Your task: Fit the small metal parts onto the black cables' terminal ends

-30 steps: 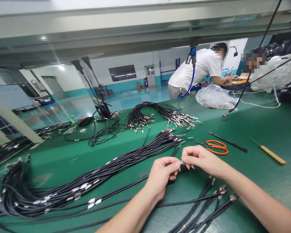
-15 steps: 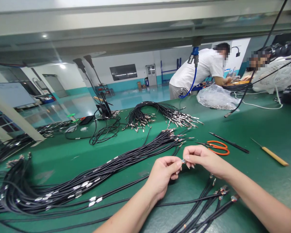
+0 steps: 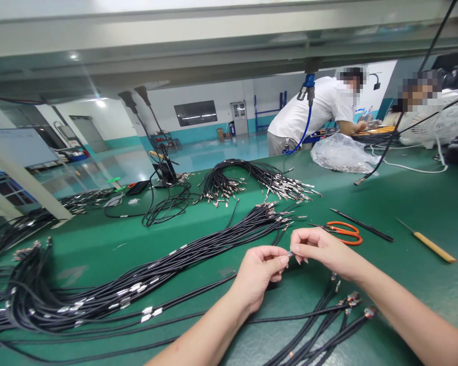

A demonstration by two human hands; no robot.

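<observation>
My left hand [image 3: 262,272] pinches a small metal connector [image 3: 289,253] at the end of a black cable. From the other side, the fingertips of my right hand [image 3: 313,248] close on the same connector, so most of it is hidden between the fingers. A long bundle of black cables [image 3: 198,249] with white labels lies behind and left of my hands. Below my right wrist, more black cables [image 3: 320,325] end in metal connectors with coloured bits of wire [image 3: 353,299].
Orange-handled scissors [image 3: 345,233], black tweezers [image 3: 362,224] and a wooden-handled awl [image 3: 435,247] lie to the right on the green table [image 3: 412,300]. Farther back are a coiled cable bundle [image 3: 248,165] and a clear plastic bag [image 3: 341,152]. A co-worker [image 3: 309,114] leans over the far side.
Both hands keep their pinch on the connector with barely any visible movement. The whole view has shifted very slightly.
</observation>
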